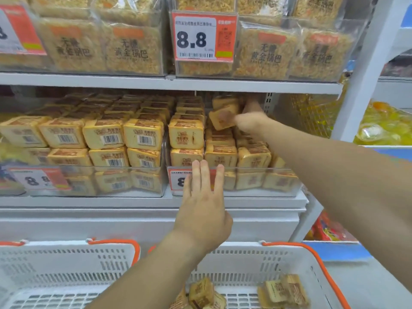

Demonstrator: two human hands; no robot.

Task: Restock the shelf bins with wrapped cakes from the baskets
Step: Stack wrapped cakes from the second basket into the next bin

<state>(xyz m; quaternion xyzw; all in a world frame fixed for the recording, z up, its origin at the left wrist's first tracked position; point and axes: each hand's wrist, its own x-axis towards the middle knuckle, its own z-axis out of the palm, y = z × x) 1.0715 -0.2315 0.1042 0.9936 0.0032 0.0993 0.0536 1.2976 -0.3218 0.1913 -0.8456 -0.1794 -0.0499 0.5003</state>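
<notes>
We stood at the shelf with both arms stretched forward. Our right hand (250, 122) reached deep into the right-hand bin (278, 186), arm nearly straight, fingers curled round a wrapped cake (221, 119) that it held tilted just above the stacked cakes (220, 155) at the back of that bin. The picture was blurred there, so we could not tell exactly how the fingers lay on the wrapper.

Our left hand (204, 208) was raised with the palm toward the shelf, fingers straight and slightly spread, holding nothing. Its fingertips (203, 167) rested against the clear front wall of the same bin, over the red price tag (178, 179), with the thumb tucked low at the side.

The neighbouring bin (89, 188) to the left held neat rows of cakes with barcodes facing out. Below, two white baskets with orange handles sat side by side; the right basket (289, 259) held a few loose cakes (283, 291), and the left basket (66, 264) showed only its bare floor.
</notes>
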